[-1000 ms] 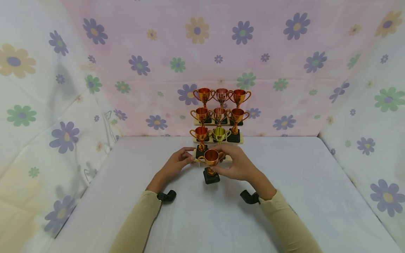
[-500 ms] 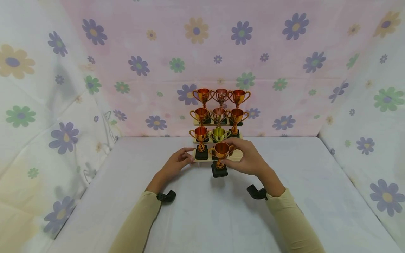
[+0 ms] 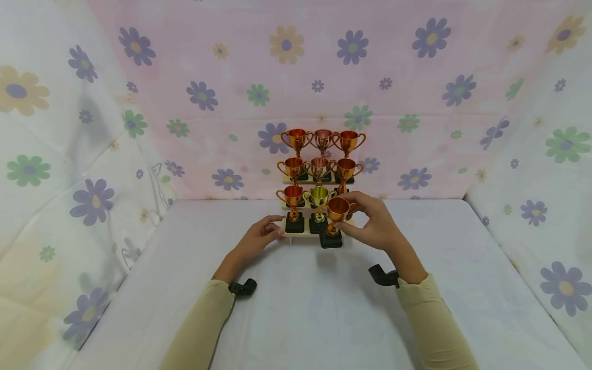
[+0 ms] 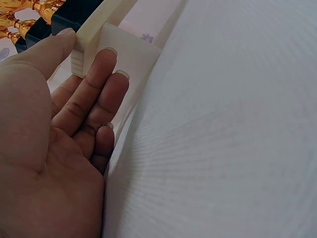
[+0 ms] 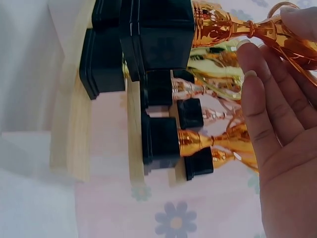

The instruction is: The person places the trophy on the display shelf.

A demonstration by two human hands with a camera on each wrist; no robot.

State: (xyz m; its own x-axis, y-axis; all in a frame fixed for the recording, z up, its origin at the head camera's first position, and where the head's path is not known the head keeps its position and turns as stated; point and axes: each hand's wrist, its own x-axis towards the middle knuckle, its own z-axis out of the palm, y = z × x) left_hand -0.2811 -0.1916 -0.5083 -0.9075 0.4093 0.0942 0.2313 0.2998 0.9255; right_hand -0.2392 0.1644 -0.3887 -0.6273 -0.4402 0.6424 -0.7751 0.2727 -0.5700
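Note:
A small orange-gold trophy cup (image 3: 338, 208) on a black square base is pinched at its body by my right hand (image 3: 373, 224). It hangs slightly tilted in front of the lowest tier, right of a yellow-gold trophy (image 3: 319, 197). My left hand (image 3: 258, 238) holds the left end of a pale tiered display stand (image 4: 90, 35). Its thumb lies at the top edge and its other fingers are below, partly behind the stand. On the lowest tier, an orange-gold trophy (image 3: 293, 196) stands at the left. In the right wrist view, the tier's right end (image 5: 74, 148) is bare.
Behind, the upper tiers carry several trophies in orange-gold and rose tones, such as a rose trophy (image 3: 322, 137) at the top. A white-covered table (image 3: 296, 318) lies under the stand. Flowered cloth (image 3: 222, 133) hangs behind and at both sides.
My right hand has carried the orange-gold trophy rightward and a little toward the back, from before the left trophy to right of the yellow-gold one. My left hand has stayed at the stand's end.

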